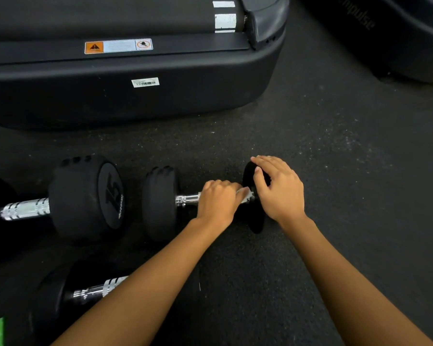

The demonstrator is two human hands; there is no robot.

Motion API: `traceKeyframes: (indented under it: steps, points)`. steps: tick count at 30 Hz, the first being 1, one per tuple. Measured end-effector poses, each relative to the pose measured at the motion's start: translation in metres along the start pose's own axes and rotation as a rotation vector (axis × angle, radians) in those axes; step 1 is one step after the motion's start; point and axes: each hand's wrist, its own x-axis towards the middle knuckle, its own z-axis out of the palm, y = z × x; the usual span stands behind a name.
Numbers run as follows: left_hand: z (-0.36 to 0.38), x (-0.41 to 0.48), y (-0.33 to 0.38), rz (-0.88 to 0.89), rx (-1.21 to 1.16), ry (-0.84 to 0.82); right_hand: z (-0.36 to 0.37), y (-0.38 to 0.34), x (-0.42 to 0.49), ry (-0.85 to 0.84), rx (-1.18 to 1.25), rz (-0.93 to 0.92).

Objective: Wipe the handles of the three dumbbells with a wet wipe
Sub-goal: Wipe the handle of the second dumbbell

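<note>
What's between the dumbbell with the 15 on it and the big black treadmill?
Just bare dark floor. Nothing lies between the 15 dumbbell and the treadmill. The head view shows it.

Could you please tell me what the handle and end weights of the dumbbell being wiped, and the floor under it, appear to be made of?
Handle: bright, mirror-like with ringed grooves, so likely chromed steel. End weights: matte black, softly rounded edges, probably rubber coated. Floor: dark, grainy with pale flecks, looks like rubber gym matting.
</note>
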Motion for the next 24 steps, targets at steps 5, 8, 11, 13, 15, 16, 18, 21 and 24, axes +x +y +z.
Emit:
traceKeyframes:
  steps: [5,8,11,13,15,16,18,21,24]
  points:
    - [-0.005,-0.012,-0.011,0.023,0.006,0.058,0.001,0.002,-0.002,0.007,0.001,0.006]
    - [-0.008,-0.004,-0.008,-0.138,0.104,-0.042,0.001,0.001,-0.002,0.003,0.001,0.009]
    - [-0.012,0.009,0.009,-0.152,0.135,-0.121,0.001,-0.001,0.0,-0.001,-0.001,0.016]
    - [-0.011,0.01,0.015,-0.098,0.102,-0.141,0.0,-0.001,0.0,-0.002,-0.003,0.016]
    - [-0.01,0.005,0.011,-0.041,0.06,-0.132,0.0,0.0,0.0,-0.001,0.0,0.014]
    - [-0.009,0.003,0.007,-0.033,0.047,-0.125,0.0,0.0,0.0,0.001,0.0,0.013]
    - [-0.012,0.003,-0.002,-0.07,0.055,-0.142,0.0,0.001,-0.002,0.007,-0.001,0.009]
    - [-0.017,0.015,0.0,-0.18,0.104,-0.285,0.0,0.0,-0.002,0.006,-0.004,0.01]
    - [-0.019,0.024,0.017,-0.151,0.111,-0.36,0.0,-0.001,-0.001,0.0,-0.005,0.016]
